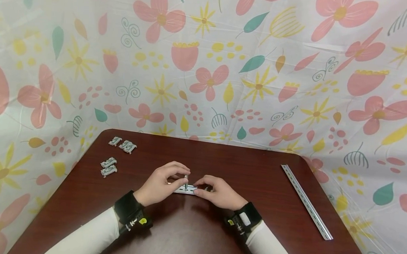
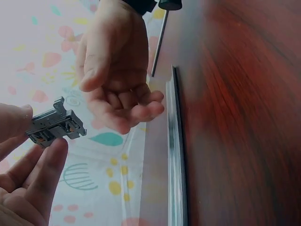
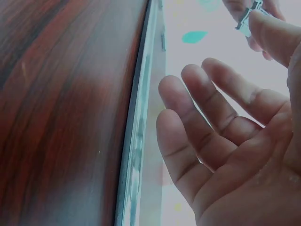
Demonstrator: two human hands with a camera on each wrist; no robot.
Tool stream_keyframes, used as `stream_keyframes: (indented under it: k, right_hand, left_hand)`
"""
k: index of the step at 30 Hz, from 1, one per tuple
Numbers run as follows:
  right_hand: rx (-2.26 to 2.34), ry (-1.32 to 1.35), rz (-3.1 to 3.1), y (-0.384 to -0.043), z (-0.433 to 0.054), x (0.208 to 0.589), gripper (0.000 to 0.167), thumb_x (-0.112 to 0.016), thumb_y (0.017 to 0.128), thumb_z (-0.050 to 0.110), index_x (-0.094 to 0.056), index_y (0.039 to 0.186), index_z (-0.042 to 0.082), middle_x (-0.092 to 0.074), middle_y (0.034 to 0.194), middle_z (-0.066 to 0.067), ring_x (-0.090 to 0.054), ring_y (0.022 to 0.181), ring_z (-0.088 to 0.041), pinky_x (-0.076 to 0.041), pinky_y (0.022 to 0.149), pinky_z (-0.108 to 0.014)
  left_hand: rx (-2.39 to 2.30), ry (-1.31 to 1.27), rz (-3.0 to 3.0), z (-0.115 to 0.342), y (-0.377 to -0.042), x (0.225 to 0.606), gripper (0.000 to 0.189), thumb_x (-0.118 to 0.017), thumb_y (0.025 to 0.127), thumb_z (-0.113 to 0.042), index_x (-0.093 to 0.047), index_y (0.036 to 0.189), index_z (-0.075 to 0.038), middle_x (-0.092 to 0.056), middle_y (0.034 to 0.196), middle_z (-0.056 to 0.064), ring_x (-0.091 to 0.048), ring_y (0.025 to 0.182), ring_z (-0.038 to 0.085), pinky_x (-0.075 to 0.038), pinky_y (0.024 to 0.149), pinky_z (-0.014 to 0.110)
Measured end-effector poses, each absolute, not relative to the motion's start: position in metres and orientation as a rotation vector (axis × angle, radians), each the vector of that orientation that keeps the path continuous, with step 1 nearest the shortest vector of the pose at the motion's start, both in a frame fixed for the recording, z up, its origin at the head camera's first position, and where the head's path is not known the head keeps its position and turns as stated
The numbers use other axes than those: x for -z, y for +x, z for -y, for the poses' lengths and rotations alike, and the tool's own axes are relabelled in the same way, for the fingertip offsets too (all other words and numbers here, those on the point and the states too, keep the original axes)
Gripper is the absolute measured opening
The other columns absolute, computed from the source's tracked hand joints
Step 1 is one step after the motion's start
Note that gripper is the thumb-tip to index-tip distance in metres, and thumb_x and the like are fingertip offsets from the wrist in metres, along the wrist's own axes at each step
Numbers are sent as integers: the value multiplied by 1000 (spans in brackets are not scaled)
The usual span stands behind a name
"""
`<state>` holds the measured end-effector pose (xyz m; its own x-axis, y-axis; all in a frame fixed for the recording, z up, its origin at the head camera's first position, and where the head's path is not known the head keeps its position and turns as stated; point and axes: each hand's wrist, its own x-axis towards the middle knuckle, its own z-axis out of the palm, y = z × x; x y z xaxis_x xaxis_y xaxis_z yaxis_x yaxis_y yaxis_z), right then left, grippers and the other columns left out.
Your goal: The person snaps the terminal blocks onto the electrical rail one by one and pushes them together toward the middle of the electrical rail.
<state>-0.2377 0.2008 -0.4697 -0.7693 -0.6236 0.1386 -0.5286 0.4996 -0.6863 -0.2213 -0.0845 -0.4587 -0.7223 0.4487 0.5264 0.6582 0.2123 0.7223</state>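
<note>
Between thumb and fingertips my left hand (image 1: 161,182) pinches a small grey DIN-rail terminal block (image 2: 55,123). In the head view the block appears edge-on over a short slotted metal DIN rail (image 1: 182,191), which lies on the table. The left wrist view shows the block held up, apart from the rail. My right hand (image 1: 224,193) is by the rail's right end, its fingers loosely bent. From the right wrist view, that hand (image 3: 230,136) holds nothing, and the rail (image 3: 136,160) runs beside its fingertips.
Several grey terminal blocks (image 1: 127,146) lie in two groups at the table's left, including a nearer pair (image 1: 108,166). A long slotted rail (image 1: 306,201) slants along the right side. A flowered curtain (image 1: 209,67) hangs behind the dark table (image 1: 193,235).
</note>
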Motion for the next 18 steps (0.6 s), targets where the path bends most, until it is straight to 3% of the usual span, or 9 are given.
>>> stream_keyframes:
  k: [18]
  right_hand:
    - [1171, -977, -2573, -237, -201, 466, 25, -73, 109, 43, -79, 129, 28, -74, 115, 15, -67, 103, -11, -59, 89, -38]
  left_hand:
    - [1647, -1047, 2189, 84, -220, 457, 25, -78, 106, -9, -80, 130, -17, -71, 134, 1, -74, 117, 19, -63, 95, 36]
